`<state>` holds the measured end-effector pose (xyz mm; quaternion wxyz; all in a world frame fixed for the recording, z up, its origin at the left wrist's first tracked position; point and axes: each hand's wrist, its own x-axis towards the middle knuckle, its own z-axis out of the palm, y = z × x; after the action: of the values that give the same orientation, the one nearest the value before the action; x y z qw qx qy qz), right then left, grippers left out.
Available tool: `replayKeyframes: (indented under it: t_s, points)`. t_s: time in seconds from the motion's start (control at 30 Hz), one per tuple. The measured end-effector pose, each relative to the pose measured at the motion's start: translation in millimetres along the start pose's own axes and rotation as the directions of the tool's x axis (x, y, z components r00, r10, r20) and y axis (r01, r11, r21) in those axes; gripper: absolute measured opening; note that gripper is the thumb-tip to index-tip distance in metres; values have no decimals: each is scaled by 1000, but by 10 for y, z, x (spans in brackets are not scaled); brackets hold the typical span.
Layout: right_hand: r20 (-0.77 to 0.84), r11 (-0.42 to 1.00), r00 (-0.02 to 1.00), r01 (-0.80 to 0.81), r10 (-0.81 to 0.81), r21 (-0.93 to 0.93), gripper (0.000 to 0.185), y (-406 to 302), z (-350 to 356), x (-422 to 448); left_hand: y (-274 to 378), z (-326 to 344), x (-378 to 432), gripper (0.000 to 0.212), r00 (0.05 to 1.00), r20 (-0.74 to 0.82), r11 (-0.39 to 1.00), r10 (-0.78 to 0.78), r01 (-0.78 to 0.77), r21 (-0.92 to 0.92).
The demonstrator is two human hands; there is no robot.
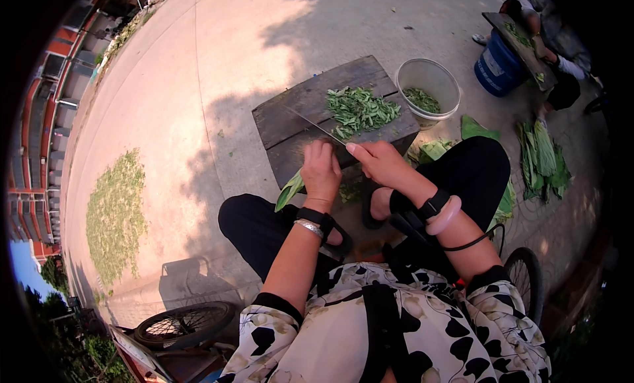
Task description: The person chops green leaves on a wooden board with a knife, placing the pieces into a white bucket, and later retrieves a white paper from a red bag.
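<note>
My left hand (pixel 321 170) is closed around a bundle of green leaves (pixel 290 190) at the near edge of a dark wooden board (pixel 282 128). Part of the bundle sticks out below the hand towards my knee; the rest is hidden under my fingers. In my right hand (pixel 384 164) I grip a knife (pixel 317 125), whose thin blade is seen nearly edge-on and points up and left across the board, just beyond my left hand. A heap of shredded green leaves (pixel 364 110) lies on the board's right half.
Behind the board's right end stands a white bucket (pixel 428 81) with shredded leaves inside. Whole leaves (pixel 542 160) lie on the ground at right. A person (pixel 554 41) works at a board over a blue bucket (pixel 498 68). Shreds (pixel 118 217) cover sunlit concrete; a wheel (pixel 183 326) is lower left.
</note>
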<state>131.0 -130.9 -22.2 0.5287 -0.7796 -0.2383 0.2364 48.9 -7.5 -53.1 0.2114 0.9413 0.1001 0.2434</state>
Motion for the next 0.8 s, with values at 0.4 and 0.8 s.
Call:
replayKeyframes:
  t_s: [0.4,0.8]
  points:
    - [36,999,999,-41,40,36,48,-47,-84,-214,-8,19,-12,15,999,-50,999,4,-7,-45]
    - [106,995,990,-97,94,21,50,-86,-174,-265,-16,-27,20,14,1000,-22,999,21,-22,-36]
